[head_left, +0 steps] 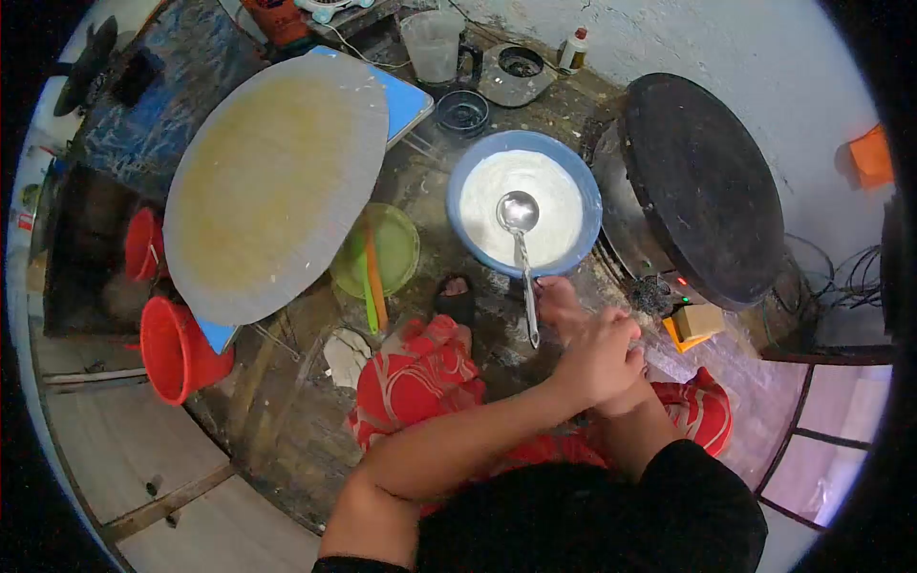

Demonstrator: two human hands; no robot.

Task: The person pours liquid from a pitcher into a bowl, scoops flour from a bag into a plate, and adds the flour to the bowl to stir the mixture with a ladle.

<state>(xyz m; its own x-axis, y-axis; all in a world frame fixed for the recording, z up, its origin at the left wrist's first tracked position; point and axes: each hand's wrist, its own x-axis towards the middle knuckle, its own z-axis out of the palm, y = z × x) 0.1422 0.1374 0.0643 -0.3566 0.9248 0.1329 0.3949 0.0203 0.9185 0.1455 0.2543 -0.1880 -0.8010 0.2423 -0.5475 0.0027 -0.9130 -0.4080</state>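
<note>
My left hand [602, 358] crosses over my right arm, its fingers curled around my right wrist. Beneath and beyond it, my right hand [561, 304] points toward the bowl with nothing visible in it; its fingers look loosely extended, though partly covered. Just ahead stands a blue bowl [457, 212] of white, batter-like liquid [487, 196]. A metal ladle [522, 250] rests in the bowl, its handle sticking out over the near rim, left of my right hand. To the right is a round black griddle [707, 181] on a metal base [621, 205].
At left, a large pale round sheet [277, 181] with a yellowish middle covers a blue board [406, 100]. A green basin [406, 229] holds an orange-and-green utensil [373, 277]. Red buckets [172, 353], a blender jug [432, 48], a black dish [463, 112] and a sponge-like block [700, 322] stand around.
</note>
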